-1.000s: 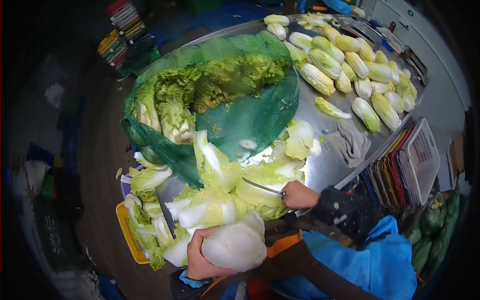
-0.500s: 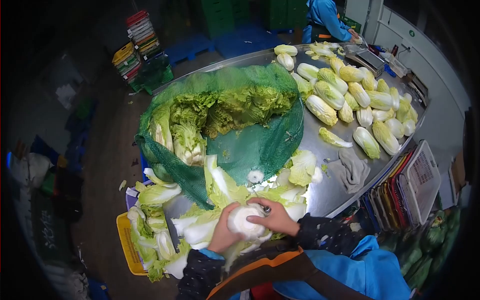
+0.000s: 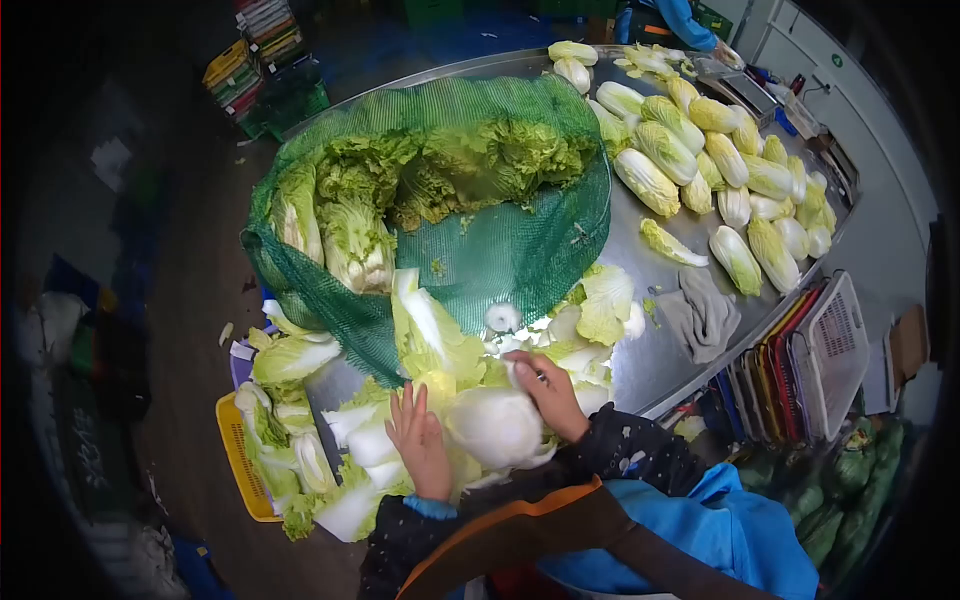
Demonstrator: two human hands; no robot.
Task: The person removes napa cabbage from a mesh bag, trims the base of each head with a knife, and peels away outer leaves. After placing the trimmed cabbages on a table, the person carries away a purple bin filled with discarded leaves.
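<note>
A Chinese cabbage point(image 3: 495, 428) with a pale, rounded base lies between my hands on a pile of loose leaves. My left hand point(image 3: 420, 447) is at its left side, fingers spread and pointing up. At its upper right, my right hand point(image 3: 552, 397) curls around a small knife point(image 3: 542, 377); only a bit of metal shows between the fingers. Stripped cabbage leaves point(image 3: 430, 335) lie ahead of and beside the hands. A round cut-off cabbage stump point(image 3: 503, 318) rests just beyond them.
A green mesh sack point(image 3: 500, 250) with untrimmed cabbages lies open ahead. Trimmed cabbages point(image 3: 665, 140) are heaped far right on the metal table point(image 3: 640, 375), near a grey cloth point(image 3: 700, 315). A yellow crate point(image 3: 235, 450) stands left, stacked baskets point(image 3: 835, 340) right. Another person's sleeve point(image 3: 685, 22) shows behind.
My left hand has let go of the cabbage and opened. The cabbage has turned from its cut end facing up to its side. My right hand has moved slightly up and right.
</note>
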